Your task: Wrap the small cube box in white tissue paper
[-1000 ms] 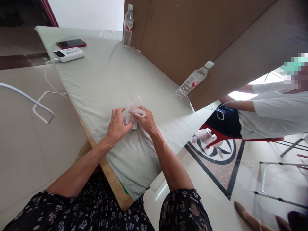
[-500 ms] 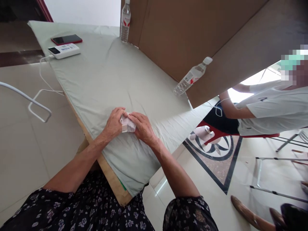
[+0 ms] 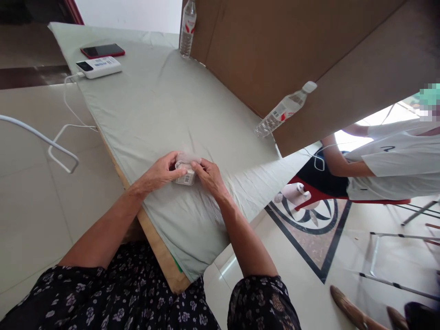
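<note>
Between my hands, over the near part of the table (image 3: 137, 105), is a small whitish packet (image 3: 186, 178) with a barcode on its lower face. Its upper part looks like thin, wrinkled, see-through wrapping; what is inside cannot be made out. My left hand (image 3: 161, 171) grips its left side, thumb across the front. On the right, my right hand (image 3: 210, 177) pinches the upper right edge between thumb and fingers. Both hands are closed on the packet, and some fingertips are hidden behind it.
At the far left lie a red-edged phone (image 3: 103, 50) and a white power bank (image 3: 99, 67) with a cable. One water bottle (image 3: 187, 30) stands by the cardboard panel (image 3: 275, 50); another bottle (image 3: 285, 110) is at its near end. A person in a white shirt (image 3: 402, 156) sits to the right.
The packet has turned, so its barcode face and loose upper wrapping now show. My left thumb has come across its front, and my right fingers have shifted to its upper edge.
</note>
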### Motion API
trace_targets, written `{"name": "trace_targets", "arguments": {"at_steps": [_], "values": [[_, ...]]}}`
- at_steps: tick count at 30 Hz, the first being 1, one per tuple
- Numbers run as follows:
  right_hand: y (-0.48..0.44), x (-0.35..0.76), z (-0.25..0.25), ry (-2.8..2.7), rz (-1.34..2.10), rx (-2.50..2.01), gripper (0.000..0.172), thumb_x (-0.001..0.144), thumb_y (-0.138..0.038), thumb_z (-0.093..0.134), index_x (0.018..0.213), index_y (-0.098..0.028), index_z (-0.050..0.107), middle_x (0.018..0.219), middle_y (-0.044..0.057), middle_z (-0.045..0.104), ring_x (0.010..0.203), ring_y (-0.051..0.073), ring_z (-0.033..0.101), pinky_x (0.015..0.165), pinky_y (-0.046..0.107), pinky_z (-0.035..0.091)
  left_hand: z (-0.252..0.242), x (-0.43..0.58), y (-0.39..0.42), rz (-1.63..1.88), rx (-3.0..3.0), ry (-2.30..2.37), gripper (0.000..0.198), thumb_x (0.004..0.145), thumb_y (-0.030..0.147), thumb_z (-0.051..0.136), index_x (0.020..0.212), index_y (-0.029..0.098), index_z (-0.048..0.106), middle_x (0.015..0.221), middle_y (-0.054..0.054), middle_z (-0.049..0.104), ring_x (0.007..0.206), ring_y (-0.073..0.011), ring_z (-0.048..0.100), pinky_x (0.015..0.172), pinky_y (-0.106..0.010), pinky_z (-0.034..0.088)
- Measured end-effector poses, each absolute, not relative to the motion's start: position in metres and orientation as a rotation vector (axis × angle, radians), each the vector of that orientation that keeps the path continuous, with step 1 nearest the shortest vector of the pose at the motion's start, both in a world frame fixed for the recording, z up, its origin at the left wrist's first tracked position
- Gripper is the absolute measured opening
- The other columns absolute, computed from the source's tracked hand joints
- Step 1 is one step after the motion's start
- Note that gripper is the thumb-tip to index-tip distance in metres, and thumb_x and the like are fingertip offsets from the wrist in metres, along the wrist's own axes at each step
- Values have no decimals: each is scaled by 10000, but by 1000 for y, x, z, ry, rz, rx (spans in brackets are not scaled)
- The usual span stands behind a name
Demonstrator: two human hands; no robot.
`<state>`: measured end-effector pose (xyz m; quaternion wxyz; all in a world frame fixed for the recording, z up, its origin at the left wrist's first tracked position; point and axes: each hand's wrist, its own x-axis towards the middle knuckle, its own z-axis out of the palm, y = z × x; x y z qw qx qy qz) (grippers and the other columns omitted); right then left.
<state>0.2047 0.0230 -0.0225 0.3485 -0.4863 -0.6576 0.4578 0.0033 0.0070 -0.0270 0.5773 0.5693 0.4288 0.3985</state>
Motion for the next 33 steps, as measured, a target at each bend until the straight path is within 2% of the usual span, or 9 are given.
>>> {"name": "trace_targets", "arguments": {"at_steps": [4,7,12,17,19,24,30,33], "values": [[19,205,-23,-1675,1222,-1196,508,819,-665,689,1043,-210,702,928,22,688,840,173,604,758,292,492,-26,8,8,965,1288,1020,712,815,437,759,1422,144,528,1290,-121,683,1175,-269,664,952,-364,540],[18,202,-28,-1617,1267,-1193,590,754,-698,752,1093,-218,695,963,29,708,856,181,621,771,300,512,-26,8,7,983,1251,960,800,796,430,766,1479,122,484,1366,-155,660,1264,-309,634,1009,-391,528],[17,199,-32,-1626,1259,-1224,570,798,-720,688,1063,-215,699,924,26,700,828,177,616,764,300,499,-32,8,9,1024,1117,957,1014,734,383,806,1584,85,340,1420,-204,638,1354,-347,590,1083,-433,502],[27,200,-32,-1691,1047,-1234,497,885,-684,584,969,-221,744,995,56,709,903,192,620,827,315,487,-31,9,11,1016,1097,965,1058,687,361,800,1591,73,332,1401,-199,651,1331,-335,606,1086,-426,505],[32,198,-34,-1674,1043,-1225,457,900,-640,575,890,-216,746,948,58,711,899,197,621,837,321,481,-30,9,11,1009,1102,981,1083,685,370,788,1605,65,307,1401,-201,647,1309,-324,620,1070,-416,518],[41,192,-35,-1601,1097,-1244,340,854,-526,633,770,-206,709,806,27,675,803,178,592,770,306,460,-33,10,12,985,1141,1009,1086,721,406,749,1628,61,261,1433,-212,618,1283,-317,641,1021,-407,556],[47,198,-28,-1548,1284,-1209,362,775,-533,720,905,-196,750,830,15,705,774,159,587,750,289,465,-37,8,13,984,1142,990,1104,738,409,737,1646,59,215,1487,-246,578,1303,-328,637,1036,-416,550],[53,203,-23,-1541,1398,-1152,353,761,-528,723,879,-197,755,848,18,719,791,164,609,775,297,468,-35,8,13,977,1133,994,1103,737,400,738,1647,56,219,1478,-245,587,1300,-328,638,1048,-427,542]]}}
